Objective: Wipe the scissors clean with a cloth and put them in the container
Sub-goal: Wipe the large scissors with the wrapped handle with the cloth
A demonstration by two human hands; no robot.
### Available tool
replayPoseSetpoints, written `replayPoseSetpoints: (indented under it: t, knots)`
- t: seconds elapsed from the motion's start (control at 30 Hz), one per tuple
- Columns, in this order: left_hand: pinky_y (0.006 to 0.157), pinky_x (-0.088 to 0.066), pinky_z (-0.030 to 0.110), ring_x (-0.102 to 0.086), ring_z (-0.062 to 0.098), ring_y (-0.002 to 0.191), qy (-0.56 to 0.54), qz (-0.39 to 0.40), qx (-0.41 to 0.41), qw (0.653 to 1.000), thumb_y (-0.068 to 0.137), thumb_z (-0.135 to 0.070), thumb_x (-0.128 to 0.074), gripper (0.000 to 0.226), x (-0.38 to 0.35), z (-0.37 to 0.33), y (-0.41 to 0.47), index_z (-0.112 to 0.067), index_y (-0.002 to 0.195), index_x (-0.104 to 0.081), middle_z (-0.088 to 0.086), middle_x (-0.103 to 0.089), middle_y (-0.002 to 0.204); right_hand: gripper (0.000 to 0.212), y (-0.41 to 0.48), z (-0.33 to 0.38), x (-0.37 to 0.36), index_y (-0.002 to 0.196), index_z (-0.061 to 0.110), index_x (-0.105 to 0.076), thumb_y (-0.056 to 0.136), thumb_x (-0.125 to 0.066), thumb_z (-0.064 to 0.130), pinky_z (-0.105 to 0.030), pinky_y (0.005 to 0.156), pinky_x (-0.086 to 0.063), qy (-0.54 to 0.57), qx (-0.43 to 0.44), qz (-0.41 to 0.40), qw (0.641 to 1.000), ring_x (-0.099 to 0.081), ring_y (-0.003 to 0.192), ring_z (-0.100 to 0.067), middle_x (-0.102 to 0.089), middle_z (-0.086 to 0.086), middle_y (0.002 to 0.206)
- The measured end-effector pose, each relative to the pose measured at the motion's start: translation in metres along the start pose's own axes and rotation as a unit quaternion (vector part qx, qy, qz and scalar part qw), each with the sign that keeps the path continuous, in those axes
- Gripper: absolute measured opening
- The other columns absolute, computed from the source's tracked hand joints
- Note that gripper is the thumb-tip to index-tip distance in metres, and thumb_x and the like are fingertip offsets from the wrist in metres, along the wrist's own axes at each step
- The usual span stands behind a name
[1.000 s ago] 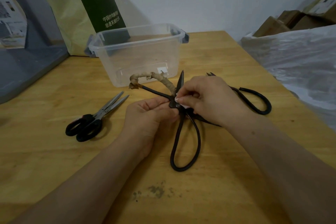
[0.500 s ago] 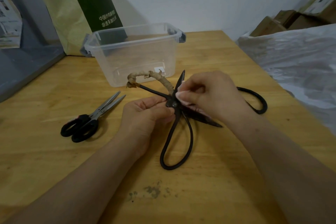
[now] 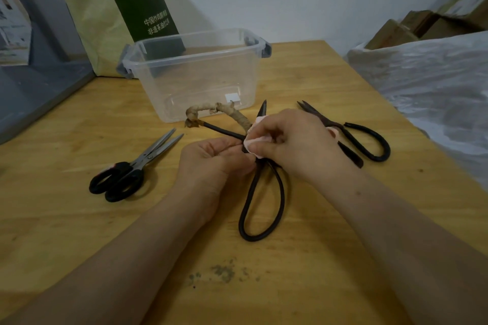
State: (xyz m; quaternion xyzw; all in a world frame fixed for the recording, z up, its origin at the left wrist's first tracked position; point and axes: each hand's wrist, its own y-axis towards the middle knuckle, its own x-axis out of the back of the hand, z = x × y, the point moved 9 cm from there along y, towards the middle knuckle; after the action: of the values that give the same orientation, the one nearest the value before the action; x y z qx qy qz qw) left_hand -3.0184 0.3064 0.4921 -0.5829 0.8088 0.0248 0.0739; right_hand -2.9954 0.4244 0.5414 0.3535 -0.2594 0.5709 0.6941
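Note:
Large black iron scissors (image 3: pixel 260 208) stand spread open above the wooden table; one handle loop is wrapped in tan cord (image 3: pixel 224 111). My left hand (image 3: pixel 211 161) grips them near the pivot. My right hand (image 3: pixel 295 140) presses a small pinkish-white cloth (image 3: pixel 257 138) against the blade by the pivot. The clear plastic container (image 3: pixel 195 71) with grey latches stands just behind, nothing inside but a small white label. A second black iron pair (image 3: pixel 367 140) lies at the right, partly behind my right hand. Steel scissors with black plastic handles (image 3: pixel 132 171) lie at the left.
A green and tan paper bag (image 3: pixel 124 8) leans on the wall behind the container. A grey shelf (image 3: pixel 34 87) borders the table's left side. Crumpled plastic sheeting (image 3: pixel 433 87) and cardboard boxes (image 3: pixel 422 24) sit past the right edge. A dark stain (image 3: pixel 224 272) marks the table front.
My right hand has slid the cloth along the blade near the pivot, and more of the cloth shows. The held scissors shifted slightly left. The other scissors stayed put.

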Motion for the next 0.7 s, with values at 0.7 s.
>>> replayPoseSetpoints:
  t: [0.7]
  knots:
    - [0.068, -0.059, 0.025, -0.072, 0.020, 0.078, -0.001, -0.027, 0.014, 1.000, 0.075, 0.013, -0.063, 0.023, 0.002, 0.000, 0.000, -0.003, 0.090, -0.071, 0.010, -0.075, 0.084, 0.008, 0.005, -0.021, 0.009, 0.082, 0.036, -0.072, 0.075, -0.077, 0.036, -0.038, 0.088, -0.050, 0.108, -0.036, -0.043, 0.993, -0.063, 0.095, -0.007, -0.070, 0.016, 0.091]
